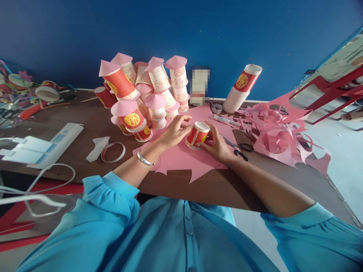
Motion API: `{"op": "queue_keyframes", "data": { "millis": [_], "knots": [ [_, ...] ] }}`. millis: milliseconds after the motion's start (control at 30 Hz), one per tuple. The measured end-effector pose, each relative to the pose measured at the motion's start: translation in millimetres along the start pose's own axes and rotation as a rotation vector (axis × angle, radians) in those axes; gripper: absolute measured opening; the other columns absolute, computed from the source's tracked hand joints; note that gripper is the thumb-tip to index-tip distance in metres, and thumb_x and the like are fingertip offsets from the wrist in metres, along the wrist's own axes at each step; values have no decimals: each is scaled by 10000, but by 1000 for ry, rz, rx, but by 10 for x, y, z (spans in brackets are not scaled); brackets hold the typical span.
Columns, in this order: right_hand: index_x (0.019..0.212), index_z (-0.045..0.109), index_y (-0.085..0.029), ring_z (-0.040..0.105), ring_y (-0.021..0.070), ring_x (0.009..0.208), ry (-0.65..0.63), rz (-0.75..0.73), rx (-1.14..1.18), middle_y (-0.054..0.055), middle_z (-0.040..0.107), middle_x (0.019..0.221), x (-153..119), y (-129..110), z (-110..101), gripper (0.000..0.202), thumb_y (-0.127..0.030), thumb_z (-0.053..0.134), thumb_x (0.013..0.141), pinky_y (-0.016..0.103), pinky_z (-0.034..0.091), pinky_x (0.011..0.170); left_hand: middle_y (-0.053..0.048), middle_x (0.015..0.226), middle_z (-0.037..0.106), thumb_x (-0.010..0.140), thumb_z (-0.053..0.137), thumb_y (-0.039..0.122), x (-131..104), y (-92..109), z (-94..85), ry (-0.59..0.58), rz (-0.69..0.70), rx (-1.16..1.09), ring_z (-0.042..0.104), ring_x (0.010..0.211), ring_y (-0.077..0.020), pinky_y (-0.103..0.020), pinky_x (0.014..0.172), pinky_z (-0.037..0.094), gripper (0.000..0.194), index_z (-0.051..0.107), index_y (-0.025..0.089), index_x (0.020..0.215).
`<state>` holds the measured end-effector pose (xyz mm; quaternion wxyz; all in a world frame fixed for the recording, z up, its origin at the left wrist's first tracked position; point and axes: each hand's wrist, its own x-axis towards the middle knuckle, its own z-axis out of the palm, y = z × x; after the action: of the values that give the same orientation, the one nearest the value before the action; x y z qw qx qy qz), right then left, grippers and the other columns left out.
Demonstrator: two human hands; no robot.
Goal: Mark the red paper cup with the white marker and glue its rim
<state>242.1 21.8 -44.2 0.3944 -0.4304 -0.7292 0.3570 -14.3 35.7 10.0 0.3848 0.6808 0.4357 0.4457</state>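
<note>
An upside-down red paper cup [197,135] with a yellow print stands on a large sheet of pink paper [176,160]. My right hand [217,145] is wrapped round the cup's right side, thumb and fingers on it. At the cup's left, my left hand [176,132] has its fingers apart and holds nothing; its fingertips are close to the cup. Black-handled scissors [236,146] lie just beyond my right hand. Left of my hands stand several stacked cups with pink cone tops [155,101].
Pink paper scraps [275,139] spread over the right side. A tall cup stack [242,88] leans near the blue wall, with a marker [227,121] before it. At left are a tape roll [112,152] and a white power strip [61,145].
</note>
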Motion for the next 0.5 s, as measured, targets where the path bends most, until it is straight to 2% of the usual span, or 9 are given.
{"op": "queue_keyframes", "data": {
  "millis": [67,167,267,367,433,500],
  "knots": [
    [1746,486,-284,831,296,1055,2,-47,-90,179,725,1571,-17,-43,-15,1080,-656,975,858,523,731,1023,-146,1396,753,1031,813,448,12,65,-95,-10,89,96,768,1171,-228,-383,1051,650,361,744,205,1289],
    [1760,457,-243,834,343,1132,-10,-134,-193,222,629,1694,-38,-111,-30,977,-622,869,960,603,723,1080,-123,1395,761,1058,769,351,-108,192,-256,-23,172,229,785,1081,-180,-352,1010,672,315,712,211,1334],
    [1772,423,-194,845,378,1123,-22,-184,-252,245,626,1696,-48,-147,-18,931,-614,788,1024,633,730,1074,-100,1346,784,1067,751,290,-397,290,-386,-38,252,377,790,1011,-156,-311,915,684,299,700,218,1353],
    [1779,398,-198,846,395,1155,-18,-197,-294,239,635,1694,-42,-135,14,935,-641,764,1042,641,726,1090,-54,1204,811,1061,757,257,-755,307,-482,-80,314,532,784,915,-148,-322,917,693,243,731,235,1301],
    [1780,389,-219,835,400,1224,-13,-193,-320,225,631,1709,-34,-110,36,949,-674,764,1037,632,713,1122,-59,1223,816,1063,744,240,-975,285,-554,-77,299,646,806,976,-177,-344,944,699,224,750,248,1287],
    [1786,372,-246,805,406,1326,-10,-183,-340,209,617,1732,-27,-85,51,972,-705,769,1026,615,693,1158,-75,1251,821,1067,735,250,-1163,259,-644,-35,266,765,825,1131,-237,-382,1000,699,238,764,256,1303]
  ]
}}
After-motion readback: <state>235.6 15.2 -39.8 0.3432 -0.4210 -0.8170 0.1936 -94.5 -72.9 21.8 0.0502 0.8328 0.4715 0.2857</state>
